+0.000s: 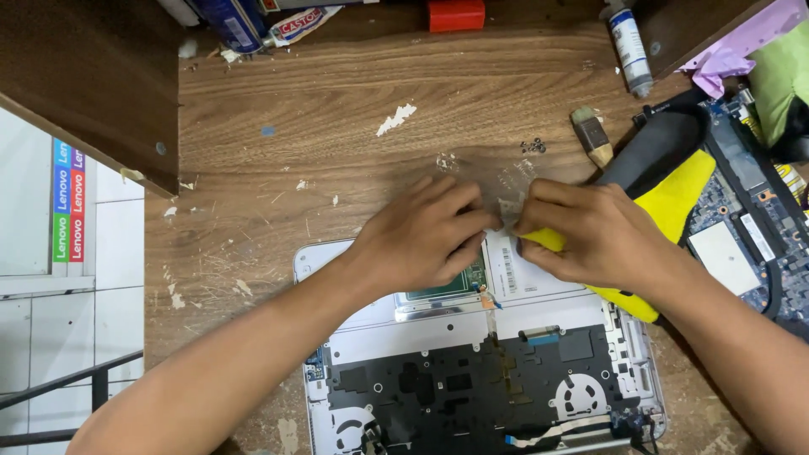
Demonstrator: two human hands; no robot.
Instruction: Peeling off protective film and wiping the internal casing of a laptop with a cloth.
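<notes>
An opened white laptop base (354,337) lies on the wooden desk (320,109), its black inner frame and a fan cutout exposed. My left hand (421,236) rests on its far edge over a green board, fingertips pinching something small where they meet my right hand. My right hand (590,232) grips a yellow-handled tool (674,198) and presses its fingertips next to the left ones, above a white panel with a label (527,274). What the fingers pinch is hidden.
A small brush (592,135) and several tiny screws (533,146) lie beyond the hands. A grey tube (630,46) and a red block (456,14) sit at the back. A bare circuit board (742,211) lies right. A dark wooden shelf (84,76) overhangs left.
</notes>
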